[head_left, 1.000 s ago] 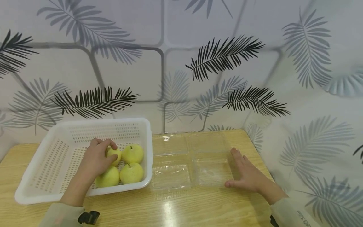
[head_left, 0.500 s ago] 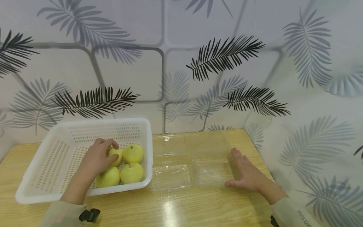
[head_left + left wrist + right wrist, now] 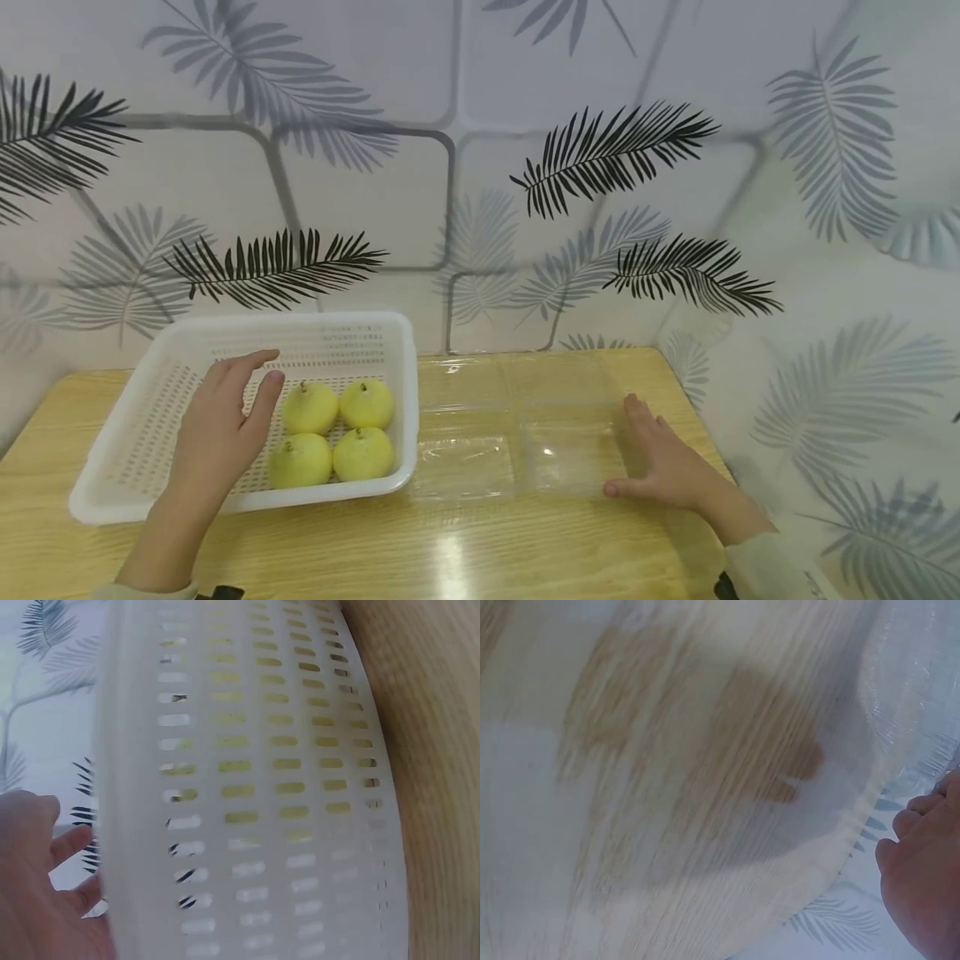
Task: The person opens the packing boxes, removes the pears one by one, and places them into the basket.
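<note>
Several round yellow pears [image 3: 363,455] sit bunched at the right end of a white perforated basket [image 3: 408,392]. My left hand [image 3: 217,425] is over the basket, left of the pears, thumb and index finger apart and nothing held. In the left wrist view the left hand [image 3: 45,885] shows beyond the basket's side wall [image 3: 285,780], and yellow shows through the slots. A clear plastic divided tray [image 3: 517,417] lies right of the basket. Beside its right edge, my right hand [image 3: 667,462] has its fingers extended; whether it touches the tray is hard to tell.
The wooden table [image 3: 360,550] runs up against a leaf-patterned wall covering [image 3: 480,167]. Its right edge lies close to my right hand. Basket and tray stand side by side near the back.
My left hand has let go of the back left pear and drawn back to the left, uncovering it. The right hand keeps its place by the tray. The head view has shifted slightly.
</note>
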`<act>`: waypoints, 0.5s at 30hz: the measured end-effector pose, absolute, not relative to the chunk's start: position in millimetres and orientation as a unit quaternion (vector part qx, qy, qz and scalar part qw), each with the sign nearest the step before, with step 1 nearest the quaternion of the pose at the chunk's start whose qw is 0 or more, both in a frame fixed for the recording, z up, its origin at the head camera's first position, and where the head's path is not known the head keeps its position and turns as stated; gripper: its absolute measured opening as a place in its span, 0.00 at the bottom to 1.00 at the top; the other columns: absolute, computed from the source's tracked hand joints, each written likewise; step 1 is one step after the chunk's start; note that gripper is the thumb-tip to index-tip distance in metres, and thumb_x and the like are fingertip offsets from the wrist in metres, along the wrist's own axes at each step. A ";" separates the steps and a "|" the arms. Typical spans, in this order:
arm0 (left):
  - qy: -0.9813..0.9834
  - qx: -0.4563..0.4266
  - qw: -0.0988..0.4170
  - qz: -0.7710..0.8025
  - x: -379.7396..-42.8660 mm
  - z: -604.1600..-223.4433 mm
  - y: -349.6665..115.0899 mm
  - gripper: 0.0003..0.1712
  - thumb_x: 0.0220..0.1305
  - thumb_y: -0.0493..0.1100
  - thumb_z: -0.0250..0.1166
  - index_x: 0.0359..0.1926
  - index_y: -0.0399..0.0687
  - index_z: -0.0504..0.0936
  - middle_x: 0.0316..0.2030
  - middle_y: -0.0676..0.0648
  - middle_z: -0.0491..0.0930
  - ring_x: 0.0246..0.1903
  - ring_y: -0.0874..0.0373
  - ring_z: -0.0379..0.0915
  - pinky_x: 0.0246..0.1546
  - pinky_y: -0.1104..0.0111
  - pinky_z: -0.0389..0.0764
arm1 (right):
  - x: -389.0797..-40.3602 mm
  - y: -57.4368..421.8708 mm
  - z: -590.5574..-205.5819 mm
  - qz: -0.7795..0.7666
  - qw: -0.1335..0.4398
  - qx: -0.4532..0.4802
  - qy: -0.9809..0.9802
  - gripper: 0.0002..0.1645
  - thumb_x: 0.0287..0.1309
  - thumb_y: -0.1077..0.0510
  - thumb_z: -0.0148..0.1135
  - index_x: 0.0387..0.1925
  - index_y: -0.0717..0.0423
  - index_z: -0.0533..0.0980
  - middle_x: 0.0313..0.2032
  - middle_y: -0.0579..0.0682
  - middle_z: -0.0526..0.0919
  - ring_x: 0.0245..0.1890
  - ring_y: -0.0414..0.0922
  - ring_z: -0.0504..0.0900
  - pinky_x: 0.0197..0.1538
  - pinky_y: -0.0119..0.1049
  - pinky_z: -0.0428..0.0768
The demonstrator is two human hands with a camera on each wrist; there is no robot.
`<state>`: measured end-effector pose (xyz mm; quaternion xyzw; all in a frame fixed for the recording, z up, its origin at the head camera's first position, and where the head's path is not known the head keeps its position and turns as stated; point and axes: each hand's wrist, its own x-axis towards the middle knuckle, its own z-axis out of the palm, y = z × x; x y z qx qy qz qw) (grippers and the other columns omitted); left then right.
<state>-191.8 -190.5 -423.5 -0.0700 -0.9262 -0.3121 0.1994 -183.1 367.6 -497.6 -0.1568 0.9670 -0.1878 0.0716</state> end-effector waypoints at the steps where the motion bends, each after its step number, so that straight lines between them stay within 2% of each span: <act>1: -0.920 -0.070 0.219 -0.318 -188.0 -421.4 -190.7 0.23 0.76 0.52 0.53 0.64 0.47 0.75 0.57 0.35 0.74 0.51 0.38 0.72 0.45 0.42 0.73 | -183.2 368.1 -497.0 -0.194 0.076 -0.150 0.967 0.80 0.44 0.25 0.70 0.78 0.59 0.33 0.77 0.68 0.39 0.73 0.74 0.44 0.71 0.69 0.51; 2: -0.914 -0.071 0.234 -0.324 -184.6 -419.6 -190.5 0.22 0.75 0.51 0.55 0.63 0.47 0.76 0.57 0.36 0.74 0.55 0.38 0.70 0.48 0.41 0.72 | -184.0 368.7 -496.2 -0.199 0.076 -0.148 0.966 0.80 0.44 0.26 0.70 0.78 0.59 0.33 0.77 0.68 0.39 0.72 0.76 0.44 0.70 0.71 0.51; 7: -0.896 -0.103 0.283 -0.326 -172.5 -415.6 -185.5 0.19 0.69 0.46 0.64 0.58 0.47 0.79 0.52 0.39 0.77 0.55 0.41 0.71 0.53 0.44 0.70 | -186.7 372.9 -494.9 -0.214 0.077 -0.148 0.963 0.79 0.46 0.28 0.71 0.78 0.58 0.32 0.77 0.68 0.38 0.72 0.76 0.43 0.69 0.71 0.51; 12: -0.891 -0.143 0.296 -0.312 -161.2 -418.9 -178.1 0.22 0.62 0.43 0.70 0.57 0.46 0.81 0.51 0.39 0.79 0.54 0.42 0.73 0.54 0.48 0.71 | -183.7 378.5 -496.2 -0.217 0.074 -0.164 0.959 0.75 0.47 0.30 0.71 0.79 0.55 0.36 0.78 0.65 0.38 0.75 0.71 0.42 0.71 0.69 0.49; 15: -0.891 -0.152 0.295 -0.310 -153.4 -420.8 -174.9 0.24 0.58 0.41 0.72 0.57 0.47 0.81 0.51 0.40 0.79 0.53 0.41 0.73 0.53 0.49 0.70 | -179.5 379.9 -495.3 -0.222 0.066 -0.173 0.957 0.72 0.48 0.32 0.72 0.79 0.54 0.40 0.78 0.64 0.39 0.74 0.73 0.43 0.69 0.73 0.51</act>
